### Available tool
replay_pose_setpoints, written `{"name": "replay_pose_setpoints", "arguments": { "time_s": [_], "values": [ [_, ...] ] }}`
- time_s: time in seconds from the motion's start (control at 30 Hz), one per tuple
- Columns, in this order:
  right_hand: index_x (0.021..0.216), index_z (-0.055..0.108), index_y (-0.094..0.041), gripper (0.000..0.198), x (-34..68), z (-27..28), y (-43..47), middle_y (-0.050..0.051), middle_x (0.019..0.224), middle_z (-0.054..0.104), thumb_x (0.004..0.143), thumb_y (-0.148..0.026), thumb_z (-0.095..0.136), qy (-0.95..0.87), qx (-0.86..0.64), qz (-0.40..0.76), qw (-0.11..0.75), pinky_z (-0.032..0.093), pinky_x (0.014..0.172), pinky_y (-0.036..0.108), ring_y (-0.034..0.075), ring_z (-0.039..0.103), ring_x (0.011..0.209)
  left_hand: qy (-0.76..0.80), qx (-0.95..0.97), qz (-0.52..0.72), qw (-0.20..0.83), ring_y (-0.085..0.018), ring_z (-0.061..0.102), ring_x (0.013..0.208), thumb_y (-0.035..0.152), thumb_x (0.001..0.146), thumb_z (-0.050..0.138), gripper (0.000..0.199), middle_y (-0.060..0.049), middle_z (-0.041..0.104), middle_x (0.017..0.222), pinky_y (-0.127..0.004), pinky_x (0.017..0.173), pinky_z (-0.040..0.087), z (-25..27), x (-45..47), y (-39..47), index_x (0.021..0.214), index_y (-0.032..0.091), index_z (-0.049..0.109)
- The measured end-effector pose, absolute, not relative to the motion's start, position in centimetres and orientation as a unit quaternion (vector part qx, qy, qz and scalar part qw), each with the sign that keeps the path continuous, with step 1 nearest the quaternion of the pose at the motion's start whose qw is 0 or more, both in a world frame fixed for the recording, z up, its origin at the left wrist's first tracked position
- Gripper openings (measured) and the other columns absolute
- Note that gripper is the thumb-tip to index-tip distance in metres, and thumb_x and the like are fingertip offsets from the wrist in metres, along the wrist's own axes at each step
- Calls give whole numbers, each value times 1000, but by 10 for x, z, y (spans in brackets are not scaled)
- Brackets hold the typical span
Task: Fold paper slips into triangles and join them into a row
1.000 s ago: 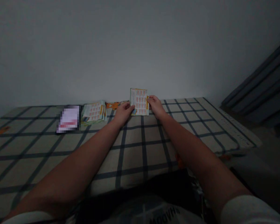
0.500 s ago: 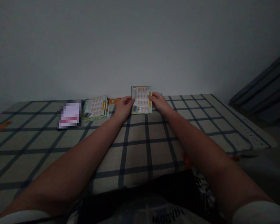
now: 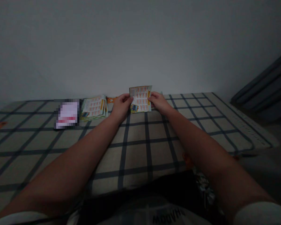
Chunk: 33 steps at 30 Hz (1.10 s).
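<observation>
A printed leaflet (image 3: 140, 100) with rows of small text, a yellow strip and a blue picture in its lower left corner stands nearly upright between my hands. My left hand (image 3: 122, 106) pinches its left edge with thumb and fingers. On the opposite edge, my right hand (image 3: 159, 102) grips it with the thumb in front and the fingers behind. To the left of my left hand lies a stack of similar leaflets (image 3: 94, 107), a little fanned at its right side. Too small to read is the print on the leaflet.
A blurred-out pink and white object (image 3: 67, 114) with a dark edge lies left of the stack. The checked cloth (image 3: 135, 156) covers the surface up to the pale wall (image 3: 140, 43). A grey curtain (image 3: 267, 90) hangs at the right.
The leaflet has tilted slightly, and its top edge now bends up toward the right. Both hands keep hold of it; the view has shifted a little.
</observation>
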State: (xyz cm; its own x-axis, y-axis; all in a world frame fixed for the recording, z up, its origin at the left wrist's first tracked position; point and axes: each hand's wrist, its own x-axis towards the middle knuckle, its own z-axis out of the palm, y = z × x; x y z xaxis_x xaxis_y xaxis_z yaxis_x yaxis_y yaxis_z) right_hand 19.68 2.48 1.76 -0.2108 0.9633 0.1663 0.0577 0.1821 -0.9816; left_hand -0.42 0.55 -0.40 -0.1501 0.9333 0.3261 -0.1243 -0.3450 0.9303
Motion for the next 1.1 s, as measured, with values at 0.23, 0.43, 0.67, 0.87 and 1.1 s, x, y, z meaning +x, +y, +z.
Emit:
{"name": "replay_pose_setpoints", "arguments": {
  "time_s": [0.23, 0.43, 0.67, 0.87, 1.1],
  "values": [
    [89, 57, -19, 6, 196, 20, 25, 0, 79, 66, 88, -14, 55, -612, -425, 449, 494, 52, 63, 25, 13, 61, 69, 387, 506, 633, 439, -19, 69, 82, 27, 72, 76, 31, -4, 74, 92, -37, 80, 59, 2, -1, -1, 101, 19, 68],
    [96, 54, -22, 9, 195, 18, 25, -2, 81, 65, 89, -16, 55, -605, -405, 481, 489, 56, 67, 27, 13, 66, 73, 419, 506, 641, 397, -17, 67, 75, 26, 72, 75, 20, 0, 69, 77, -33, 77, 58, -3, -4, 7, 88, 19, 66],
    [83, 53, -21, 9, 197, 22, 23, -1, 74, 61, 89, -15, 57, -623, -427, 450, 477, 54, 64, 27, 14, 62, 70, 400, 490, 627, 454, -18, 68, 69, 25, 72, 74, 29, 0, 70, 76, -35, 71, 59, -4, -3, 6, 99, 21, 65],
    [99, 55, -23, 12, 196, 23, 21, -3, 74, 62, 90, -16, 58, -608, -420, 468, 486, 51, 58, 23, 12, 61, 64, 367, 510, 626, 461, -19, 71, 80, 29, 72, 74, 29, -3, 74, 88, -38, 83, 58, -4, -2, 6, 98, 19, 65],
    [103, 57, -21, 12, 195, 24, 20, -2, 75, 65, 91, -17, 57, -586, -419, 497, 484, 48, 55, 22, 11, 59, 60, 382, 490, 641, 451, -18, 68, 74, 26, 70, 73, 21, -1, 73, 82, -35, 78, 57, -4, -3, 9, 89, 18, 67]
  ]
}}
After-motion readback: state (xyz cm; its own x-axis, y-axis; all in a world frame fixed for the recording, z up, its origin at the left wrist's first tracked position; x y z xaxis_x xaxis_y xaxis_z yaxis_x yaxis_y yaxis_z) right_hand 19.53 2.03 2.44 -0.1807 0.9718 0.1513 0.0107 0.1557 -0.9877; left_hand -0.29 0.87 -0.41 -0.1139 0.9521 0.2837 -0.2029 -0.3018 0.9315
